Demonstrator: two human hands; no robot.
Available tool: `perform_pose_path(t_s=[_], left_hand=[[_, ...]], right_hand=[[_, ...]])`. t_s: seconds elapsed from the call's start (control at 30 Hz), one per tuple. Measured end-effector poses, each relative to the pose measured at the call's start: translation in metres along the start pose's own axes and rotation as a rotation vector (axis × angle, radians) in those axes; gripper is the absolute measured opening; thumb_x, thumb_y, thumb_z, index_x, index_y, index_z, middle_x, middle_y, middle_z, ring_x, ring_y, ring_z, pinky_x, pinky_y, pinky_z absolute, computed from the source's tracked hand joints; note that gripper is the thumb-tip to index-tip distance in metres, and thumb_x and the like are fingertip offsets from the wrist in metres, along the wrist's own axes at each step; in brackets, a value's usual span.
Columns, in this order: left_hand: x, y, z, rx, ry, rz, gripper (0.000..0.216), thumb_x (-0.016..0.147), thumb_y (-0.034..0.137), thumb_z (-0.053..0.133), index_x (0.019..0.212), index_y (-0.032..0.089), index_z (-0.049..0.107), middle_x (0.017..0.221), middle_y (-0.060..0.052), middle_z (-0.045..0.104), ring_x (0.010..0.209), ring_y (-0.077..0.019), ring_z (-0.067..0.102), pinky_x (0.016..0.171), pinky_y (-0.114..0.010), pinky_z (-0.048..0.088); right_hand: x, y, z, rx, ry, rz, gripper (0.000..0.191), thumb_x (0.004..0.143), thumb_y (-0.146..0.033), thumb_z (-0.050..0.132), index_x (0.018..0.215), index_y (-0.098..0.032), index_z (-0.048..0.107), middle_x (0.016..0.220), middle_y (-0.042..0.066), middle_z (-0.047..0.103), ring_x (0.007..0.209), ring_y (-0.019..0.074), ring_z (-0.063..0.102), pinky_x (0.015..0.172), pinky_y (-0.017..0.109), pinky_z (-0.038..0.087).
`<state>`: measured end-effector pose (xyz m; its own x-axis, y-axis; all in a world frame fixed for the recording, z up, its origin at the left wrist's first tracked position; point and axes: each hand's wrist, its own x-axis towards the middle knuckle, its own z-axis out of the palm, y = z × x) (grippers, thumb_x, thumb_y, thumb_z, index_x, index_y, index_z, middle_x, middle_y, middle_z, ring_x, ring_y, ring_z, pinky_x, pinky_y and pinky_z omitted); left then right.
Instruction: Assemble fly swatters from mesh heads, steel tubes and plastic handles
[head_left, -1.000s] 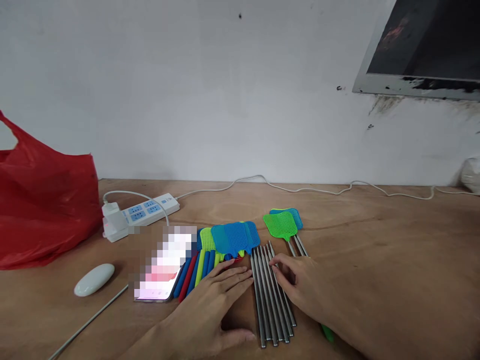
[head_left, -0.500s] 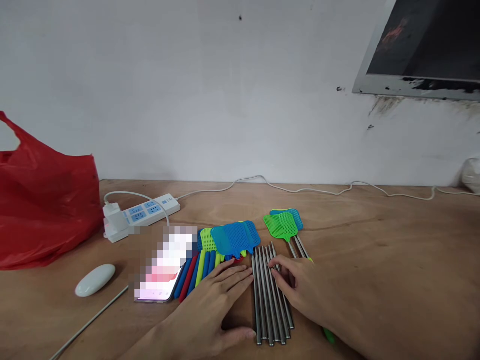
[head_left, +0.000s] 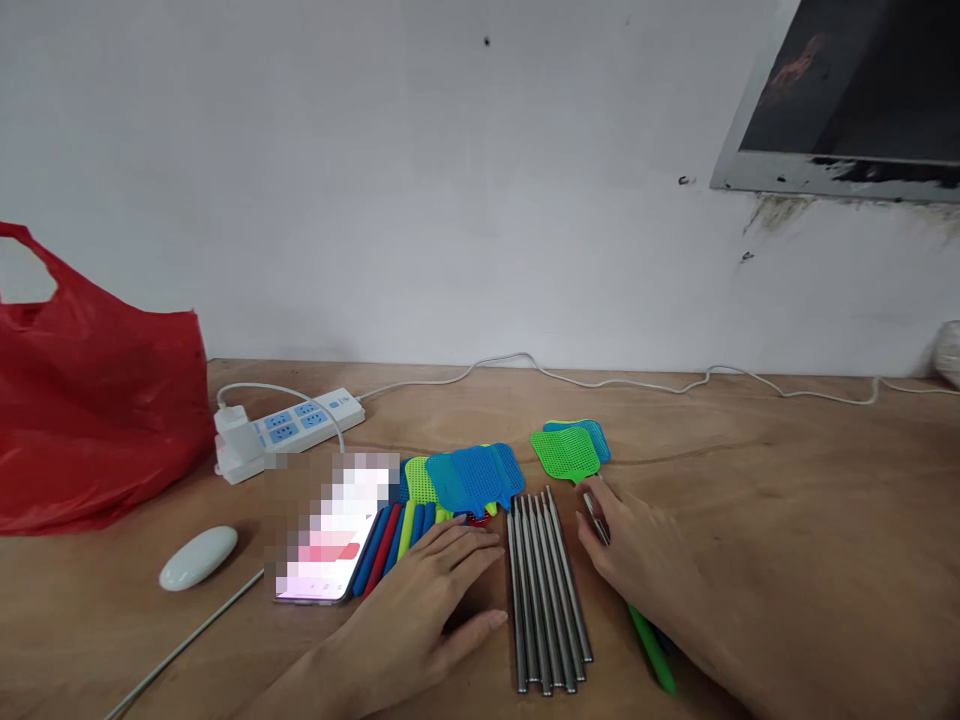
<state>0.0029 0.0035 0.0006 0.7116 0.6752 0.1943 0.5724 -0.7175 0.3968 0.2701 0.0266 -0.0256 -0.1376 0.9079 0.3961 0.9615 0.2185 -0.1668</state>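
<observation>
My left hand [head_left: 442, 595] lies flat with its fingers stretched out over part of the coloured handles [head_left: 386, 545], which are blue, red and yellow-green. Beside its fingertips, a row of several metal rods [head_left: 547, 595] lies side by side. Behind them are blue and yellow fly swatter heads [head_left: 476, 480], overlapping. My right hand [head_left: 637, 545] is to the right of the rods, thumb and forefinger apart around the metal shaft of a fly swatter. A green fly swatter head [head_left: 566, 453] shows beyond it, over a blue one, and a green handle [head_left: 652, 650] sticks out below the wrist.
To the left lie a lit phone [head_left: 330, 550], partly blurred, and a white oval object like a mouse [head_left: 199, 558]. Behind are a white power strip [head_left: 300, 435] and a red plastic bag [head_left: 97, 410]. A white cable [head_left: 637, 384] runs along the wall.
My right hand has left the metal rods and moved right, to the fly swatter shafts. The green handle shows more. My left hand stays nearly in place, its thumb slightly raised.
</observation>
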Motion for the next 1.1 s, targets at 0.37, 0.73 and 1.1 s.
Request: perform_pose_path(t_s=[0.37, 0.73, 1.1], left_hand=[[-0.002, -0.001, 0.001, 0.007, 0.045, 0.003, 0.034, 0.098, 0.033, 0.056, 0.13, 0.024, 0.057, 0.131, -0.007, 0.065, 0.123, -0.0286, 0.058, 0.11, -0.047, 0.043], [-0.002, -0.003, 0.001, -0.012, 0.061, -0.007, 0.034, 0.097, 0.031, 0.057, 0.13, 0.025, 0.058, 0.131, -0.007, 0.065, 0.123, -0.0289, 0.058, 0.109, -0.046, 0.043], [0.001, -0.005, 0.003, -0.064, 0.311, -0.184, 0.018, 0.098, 0.028, 0.05, 0.111, 0.025, 0.062, 0.112, -0.007, 0.069, 0.105, -0.0281, 0.062, 0.092, -0.045, 0.05]], right_hand=[[0.005, 0.012, 0.005, 0.086, -0.06, 0.078, 0.024, 0.077, -0.015, 0.057, 0.1, -0.02, 0.063, 0.069, 0.001, 0.063, 0.063, 0.0227, 0.062, 0.055, 0.029, 0.028], [0.012, -0.003, -0.012, 1.016, -0.052, 0.359, 0.028, 0.077, -0.041, 0.058, 0.094, -0.019, 0.065, 0.06, -0.004, 0.053, 0.055, 0.0151, 0.05, 0.052, 0.027, 0.038], [0.016, -0.011, -0.016, 1.377, -0.531, 0.456, 0.041, 0.068, -0.06, 0.066, 0.067, -0.019, 0.06, 0.04, -0.008, 0.045, 0.032, 0.006, 0.028, 0.033, 0.021, 0.017]])
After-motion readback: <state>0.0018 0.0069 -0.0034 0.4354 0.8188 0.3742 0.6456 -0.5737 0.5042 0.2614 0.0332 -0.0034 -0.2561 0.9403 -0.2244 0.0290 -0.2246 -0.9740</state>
